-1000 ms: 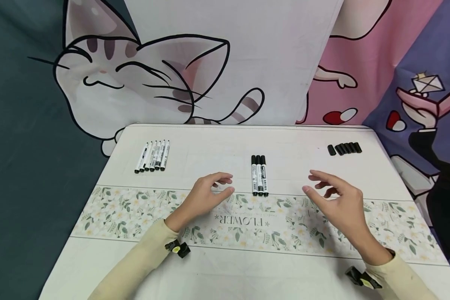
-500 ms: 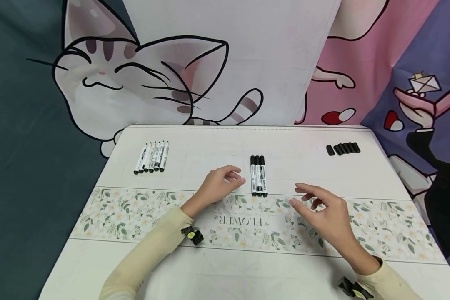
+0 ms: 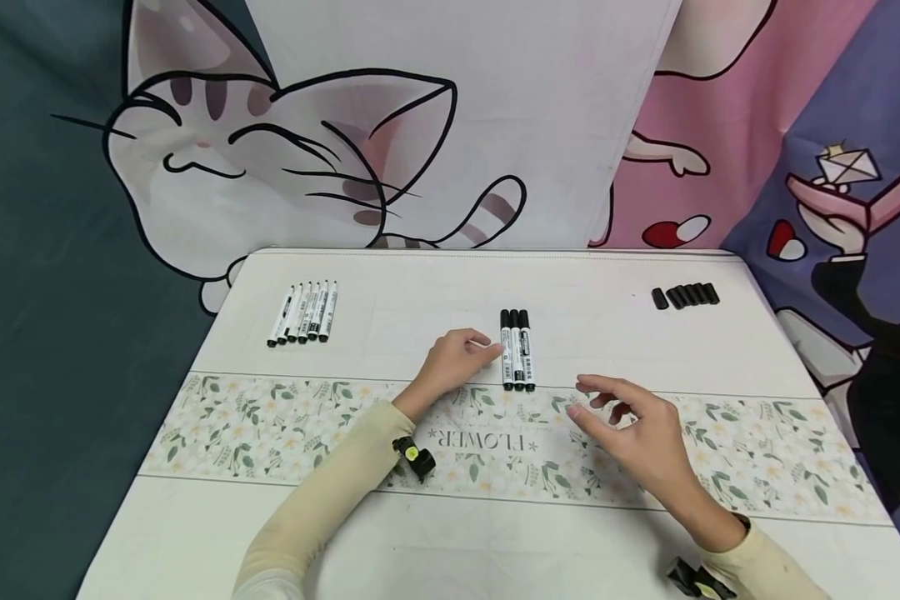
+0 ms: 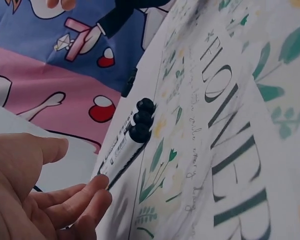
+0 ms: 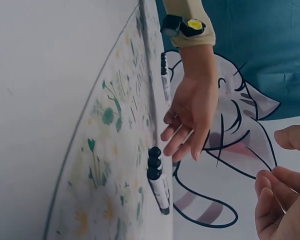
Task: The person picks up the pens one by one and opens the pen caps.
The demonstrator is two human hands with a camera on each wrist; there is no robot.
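Note:
Three capped white markers (image 3: 517, 354) with black caps lie side by side at the middle of the table. My left hand (image 3: 457, 360) is at their left side, its thumb tip right at the nearest marker in the head view. In the left wrist view the fingertips (image 4: 102, 186) overlap the near marker (image 4: 122, 152), with a gap between thumb and fingers. My right hand (image 3: 630, 421) hovers to the right of the markers, thumb and fingers apart and holding nothing. From the right wrist view, the left hand (image 5: 190, 112) reaches over beside the markers (image 5: 159, 187).
Several uncapped white markers (image 3: 303, 312) lie in a row at the back left of the table (image 3: 420, 292). At the back right sit several black marker caps (image 3: 690, 296), one slightly apart. A floral band printed "FLOWER" (image 3: 483, 440) crosses the tablecloth. Cartoon curtains (image 3: 540, 100) hang behind.
My left hand has moved right, up to the three capped markers. My right hand has moved left and slightly nearer the front. The markers and caps stay where they were.

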